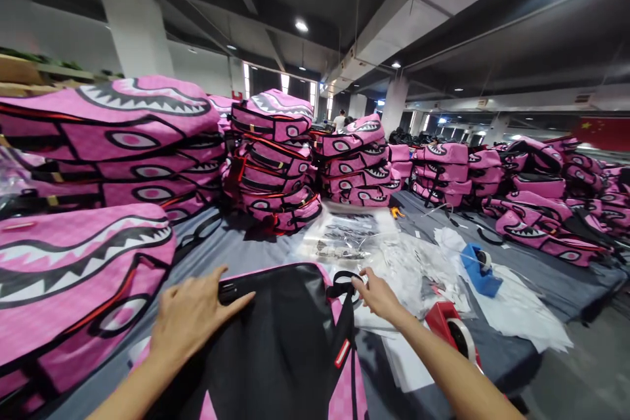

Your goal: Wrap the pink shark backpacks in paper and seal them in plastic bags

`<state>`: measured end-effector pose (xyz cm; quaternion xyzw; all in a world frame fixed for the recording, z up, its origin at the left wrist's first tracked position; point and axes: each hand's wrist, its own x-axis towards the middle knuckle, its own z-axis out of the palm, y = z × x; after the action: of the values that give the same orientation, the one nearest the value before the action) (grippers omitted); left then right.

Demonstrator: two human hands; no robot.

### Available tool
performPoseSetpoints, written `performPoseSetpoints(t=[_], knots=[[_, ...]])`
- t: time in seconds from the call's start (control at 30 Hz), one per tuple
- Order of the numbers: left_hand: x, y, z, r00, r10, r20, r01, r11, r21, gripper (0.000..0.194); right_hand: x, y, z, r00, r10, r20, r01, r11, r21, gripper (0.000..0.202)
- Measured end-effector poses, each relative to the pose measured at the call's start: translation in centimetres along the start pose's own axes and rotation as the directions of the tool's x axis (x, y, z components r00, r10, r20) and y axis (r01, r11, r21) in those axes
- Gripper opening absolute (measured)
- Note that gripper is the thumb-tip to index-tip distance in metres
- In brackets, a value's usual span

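Head view shows a pink backpack (290, 348) lying black back up on the grey desk (246, 246) just before the person. Left hand (191, 315) rests flat and open on its top edge; right hand (377, 295) pinches the black carry loop (344, 282) between its fingers. Plastic bags (364, 246) lie just beyond, with stacks of pink backpacks (275, 157) behind them

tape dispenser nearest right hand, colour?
Red tape dispenser, white roll; head view.
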<state>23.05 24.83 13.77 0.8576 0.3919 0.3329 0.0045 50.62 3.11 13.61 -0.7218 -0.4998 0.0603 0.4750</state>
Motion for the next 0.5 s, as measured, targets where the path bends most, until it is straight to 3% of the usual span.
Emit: performPoseSetpoints(t=[0.07, 0.17, 0.23, 0.27, 0.33, 0.43, 0.5], knots=[[1.3, 1.5, 0.4, 0.989, 0.146, -0.013, -0.143, 0.982, 0.125, 0.074, 2.7, 0.5, 0.7, 0.997, 0.076, -0.004, -0.076, 0.996, 0.048, 0.044], [3.3, 5.5, 2.4, 0.926, 0.377, -0.033, -0.378, 0.919, -0.11, 0.051, 4.3, -0.8, 3.1, 0.997, 0.056, -0.061, -0.052, 0.996, 0.07, 0.04], [4.4, 8.9, 3.8, 0.863, 0.503, -0.044, -0.494, 0.821, -0.285, 0.06, 4.0, -2.8, 3.7, 0.993, -0.044, -0.108, 0.052, 0.996, 0.068, 0.024], [4.9, 10.6, 4.3, 0.82, 0.572, -0.034, -0.547, 0.764, -0.342, 0.069, 3.6, -3.8, 3.5, 0.987, -0.111, -0.112, 0.118, 0.991, 0.059, 0.018], [5.9, 13.1, 4.7, 0.747, 0.665, -0.008, -0.617, 0.687, -0.384, 0.071, 2.8, -5.5, 2.4, 0.974, -0.211, -0.08, 0.215, 0.976, 0.045, 0.014], [6.8, 14.2, 4.2, 0.684, 0.729, 0.022, -0.679, 0.648, -0.345, 0.034, 2.2, -6.0, -0.1, 0.982, -0.185, -0.03, 0.187, 0.981, 0.058, 0.016], [5.9, 13.3, 3.7, 0.682, 0.731, 0.025, -0.694, 0.658, -0.293, 0.024, 2.5, -5.0, -1.3, 0.992, -0.121, -0.044, 0.125, 0.986, 0.113, 0.023]])
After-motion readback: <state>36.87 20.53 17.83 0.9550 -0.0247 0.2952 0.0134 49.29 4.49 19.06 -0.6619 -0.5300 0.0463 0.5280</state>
